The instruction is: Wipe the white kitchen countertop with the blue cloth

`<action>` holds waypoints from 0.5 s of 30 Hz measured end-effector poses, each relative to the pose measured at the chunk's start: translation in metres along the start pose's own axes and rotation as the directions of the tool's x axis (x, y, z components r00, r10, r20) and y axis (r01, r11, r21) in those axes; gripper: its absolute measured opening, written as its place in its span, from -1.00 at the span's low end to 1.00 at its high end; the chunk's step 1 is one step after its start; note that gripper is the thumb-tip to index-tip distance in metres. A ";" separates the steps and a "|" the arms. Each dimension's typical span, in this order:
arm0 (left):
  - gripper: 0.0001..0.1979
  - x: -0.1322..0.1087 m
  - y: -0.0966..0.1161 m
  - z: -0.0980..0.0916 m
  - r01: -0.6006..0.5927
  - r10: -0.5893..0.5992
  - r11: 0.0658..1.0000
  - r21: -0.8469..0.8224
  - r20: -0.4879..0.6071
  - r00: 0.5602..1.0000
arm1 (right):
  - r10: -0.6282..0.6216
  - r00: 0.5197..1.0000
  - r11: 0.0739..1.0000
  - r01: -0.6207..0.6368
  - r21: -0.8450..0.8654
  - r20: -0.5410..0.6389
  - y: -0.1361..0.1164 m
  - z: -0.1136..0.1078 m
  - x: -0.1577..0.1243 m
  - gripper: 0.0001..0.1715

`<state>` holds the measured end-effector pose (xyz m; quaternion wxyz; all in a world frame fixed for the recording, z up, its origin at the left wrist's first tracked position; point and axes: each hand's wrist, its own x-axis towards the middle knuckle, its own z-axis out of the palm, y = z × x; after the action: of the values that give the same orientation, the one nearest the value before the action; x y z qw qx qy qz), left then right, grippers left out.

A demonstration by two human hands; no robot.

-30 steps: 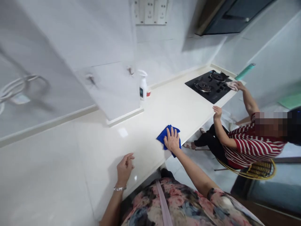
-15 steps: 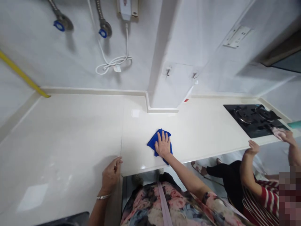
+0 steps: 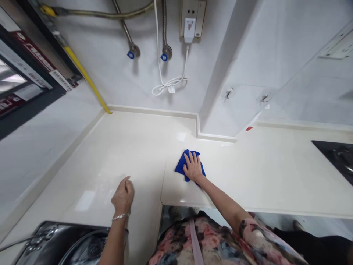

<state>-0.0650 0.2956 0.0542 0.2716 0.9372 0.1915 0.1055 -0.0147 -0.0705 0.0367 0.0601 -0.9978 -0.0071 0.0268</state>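
A crumpled blue cloth lies on the cream countertop, just right of a seam. My right hand presses down on it with the palm flat and the fingers spread. To the left, my left hand is over the counter with its fingers curled in. Nothing shows in it, and a silver bracelet circles the wrist.
A sink with a basin sits at lower left. At the far right is a black gas stove. A wall pillar juts over the counter. A yellow pipe meets the back left corner; a white cable hangs on the wall.
My view has turned left, bringing the sink in and leaving the co-worker mostly out of frame. My left hand has moved left, off the counter's front edge. My right hand stays on the cloth.
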 end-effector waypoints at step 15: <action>-0.49 0.034 -0.054 -0.001 0.095 -0.096 0.995 0.022 0.038 0.995 | 0.084 0.995 0.996 -0.085 -0.013 -0.051 -0.005 -0.004 0.149 -0.19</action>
<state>-0.0510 0.3522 0.0288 0.2704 0.9316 0.2318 0.0723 0.1345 -0.0633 0.0339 0.0514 -0.9980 0.0363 0.0043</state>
